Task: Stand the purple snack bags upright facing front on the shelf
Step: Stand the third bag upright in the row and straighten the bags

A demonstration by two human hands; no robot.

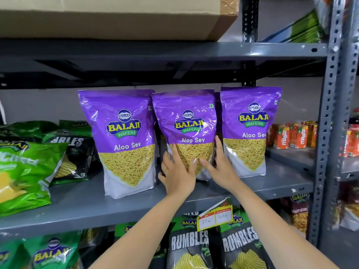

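Note:
Three purple Aloo Sev snack bags stand upright on the grey shelf [97,208], fronts facing me. The left bag [124,140] and the right bag [250,131] stand free. The middle bag [186,125] is held low down between both hands. My left hand [177,171] presses its lower left side, fingers spread up the front. My right hand [221,166] grips its lower right edge, thumb across the front. More purple bags show behind the front row.
Green and black chip bags [29,166] lie on the shelf at the left. Orange juice cartons [291,135] stand at the right, beyond a slotted steel upright [328,117]. A cardboard box [116,16] sits on the shelf above. A yellow price tag [214,216] hangs from the shelf edge.

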